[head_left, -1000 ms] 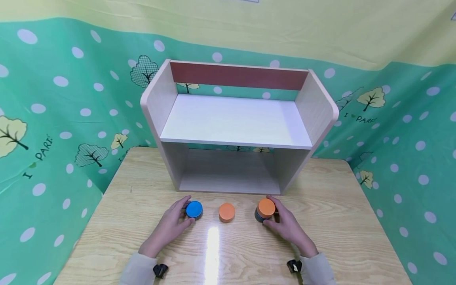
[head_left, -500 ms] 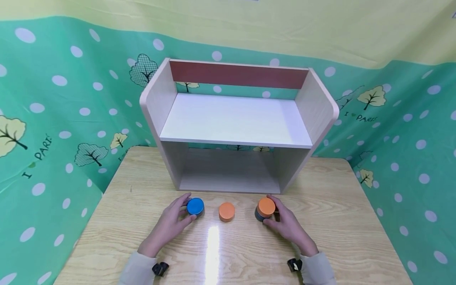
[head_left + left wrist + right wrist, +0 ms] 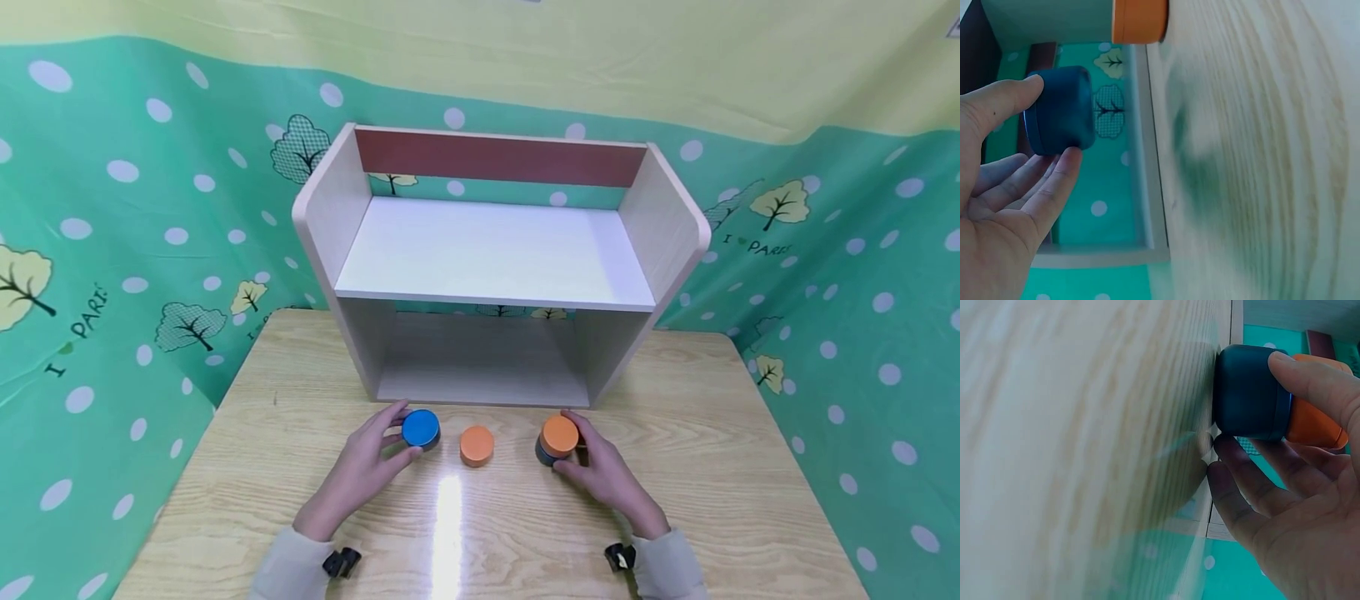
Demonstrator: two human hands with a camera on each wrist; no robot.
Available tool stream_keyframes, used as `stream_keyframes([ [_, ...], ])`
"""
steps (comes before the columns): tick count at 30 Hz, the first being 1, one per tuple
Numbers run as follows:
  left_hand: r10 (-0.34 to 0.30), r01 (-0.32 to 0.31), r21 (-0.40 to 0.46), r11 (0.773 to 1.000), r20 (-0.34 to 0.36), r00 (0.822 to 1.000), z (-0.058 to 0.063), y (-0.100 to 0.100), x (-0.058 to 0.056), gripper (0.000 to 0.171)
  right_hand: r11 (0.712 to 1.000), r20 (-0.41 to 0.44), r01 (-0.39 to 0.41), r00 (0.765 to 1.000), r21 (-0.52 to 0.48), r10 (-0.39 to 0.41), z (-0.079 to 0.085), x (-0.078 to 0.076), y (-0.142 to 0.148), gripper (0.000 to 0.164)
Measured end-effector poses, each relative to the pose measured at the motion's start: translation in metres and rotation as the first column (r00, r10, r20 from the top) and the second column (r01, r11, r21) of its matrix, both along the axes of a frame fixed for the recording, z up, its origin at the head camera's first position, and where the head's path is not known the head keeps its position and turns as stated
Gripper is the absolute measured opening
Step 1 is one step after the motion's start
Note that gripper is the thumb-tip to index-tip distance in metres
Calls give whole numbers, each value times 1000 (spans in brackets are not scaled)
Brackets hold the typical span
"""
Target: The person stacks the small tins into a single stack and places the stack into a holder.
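The left hand (image 3: 365, 461) pinches a blue tub (image 3: 421, 427) above the table (image 3: 525, 533), near a lone orange tub (image 3: 477, 445). The right hand (image 3: 602, 472) apparently grips a dark tub (image 3: 1249, 394) bearing a second orange tub (image 3: 559, 434).

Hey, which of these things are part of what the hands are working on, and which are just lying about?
Part of the job:
- blue piece, held by the left hand
- blue-and-orange stack, held by the right hand
- lone orange piece, untouched between them, probably included

Seemingly just surroundings:
- shelf unit
- patterned cloth
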State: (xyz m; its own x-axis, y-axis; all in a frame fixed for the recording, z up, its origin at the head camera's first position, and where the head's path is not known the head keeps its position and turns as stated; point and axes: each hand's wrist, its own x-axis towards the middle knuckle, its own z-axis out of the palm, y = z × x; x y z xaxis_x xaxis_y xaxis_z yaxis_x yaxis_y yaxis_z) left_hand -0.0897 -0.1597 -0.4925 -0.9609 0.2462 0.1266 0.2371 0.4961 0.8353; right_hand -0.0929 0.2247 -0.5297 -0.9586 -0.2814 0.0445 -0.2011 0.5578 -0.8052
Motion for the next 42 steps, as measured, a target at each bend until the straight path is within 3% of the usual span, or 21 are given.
stream_keyframes([
  [9, -25, 25, 13, 1000, 37, 999, 7, 9, -4, 77, 1000, 22, 2, 1000, 7, -3, -3, 0, 1, 82],
  [18, -88, 89, 49, 995, -17, 996, 12, 21, -8, 74, 1000, 13, 0, 1000, 8, -1, -3, 0, 1, 82],
  [25, -117, 117, 56, 992, -6, 993, 15, 31, -11, 75, 1000, 19, 8, 1000, 12, -8, -2, 0, 1, 82],
  [42, -199, 204, 61, 977, -73, 977, 17, 48, -19, 73, 1000, -6, -1, 1000, 0, 1, -3, 0, 3, 82],
])
